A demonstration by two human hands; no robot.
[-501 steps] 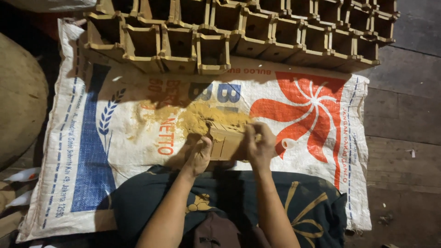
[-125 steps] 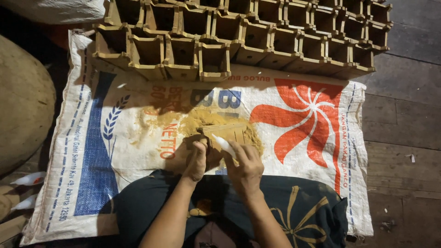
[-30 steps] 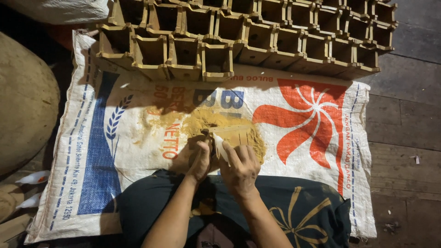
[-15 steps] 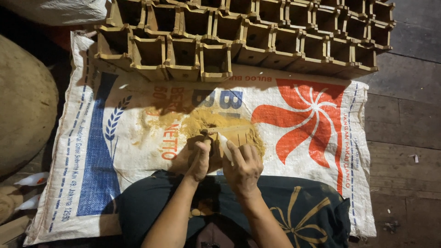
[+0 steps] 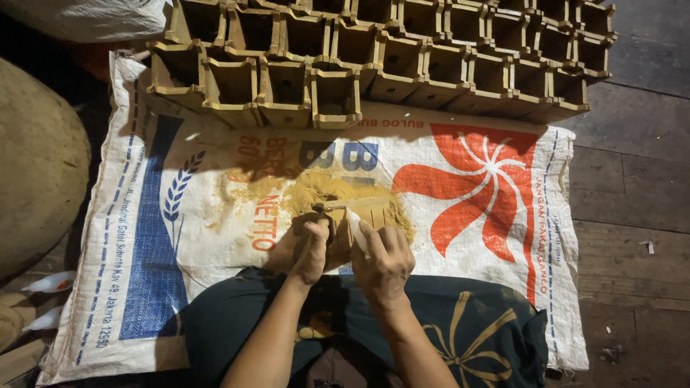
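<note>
A small open wooden box (image 5: 363,209) lies on its side over a heap of yellow sawdust (image 5: 316,188) on a printed woven sack (image 5: 489,179). My left hand (image 5: 310,251) grips the box's near left end. My right hand (image 5: 383,262) presses a small white piece (image 5: 355,223), perhaps sandpaper, against the box's near side. Both hands are close together just above my lap.
Rows of similar open wooden boxes (image 5: 374,57) stand along the sack's far edge. A large round tan bulk (image 5: 36,165) lies at the left. Dark plank floor (image 5: 632,179) runs on the right. A dark cloth with a gold pattern (image 5: 474,330) covers my lap.
My right hand has slid the white piece a little along the box over the last second. My left hand keeps its grip in the same place.
</note>
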